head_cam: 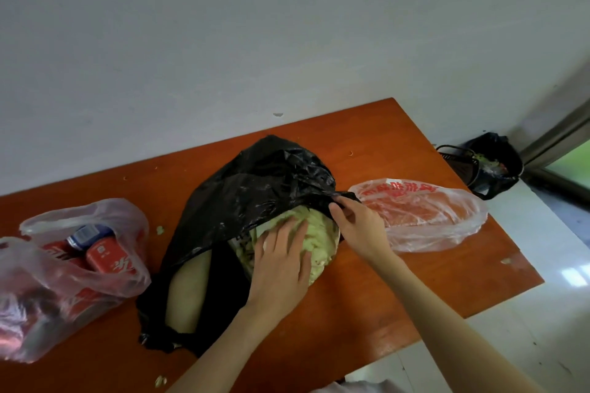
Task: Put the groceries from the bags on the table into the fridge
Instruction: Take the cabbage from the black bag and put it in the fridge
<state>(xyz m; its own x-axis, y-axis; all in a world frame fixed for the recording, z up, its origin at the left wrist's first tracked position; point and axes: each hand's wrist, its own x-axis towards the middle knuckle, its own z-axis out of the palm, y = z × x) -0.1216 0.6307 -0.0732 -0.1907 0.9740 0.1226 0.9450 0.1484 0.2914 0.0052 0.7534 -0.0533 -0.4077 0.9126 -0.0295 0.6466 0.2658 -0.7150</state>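
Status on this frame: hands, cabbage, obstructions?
Left hand flat on cabbage. Right hand pinching black bag rim open. Cabbage half inside bag; plastic drapes over it.

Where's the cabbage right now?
In the head view the cabbage sits mid-table in the mouth of the black bag, under the left hand, while the right hand pulls the bag's edge back.

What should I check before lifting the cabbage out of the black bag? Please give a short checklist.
1. Left hand lies flat on the cabbage, not gripping: not ok.
2. Right hand pinches the black bag rim, holding it open: ok.
3. Mouth clear of the cabbage: not ok, plastic covers its far side.
4. Pale item in the bag, free of the cabbage: cannot tell.
5. Table space near the bag: ok.
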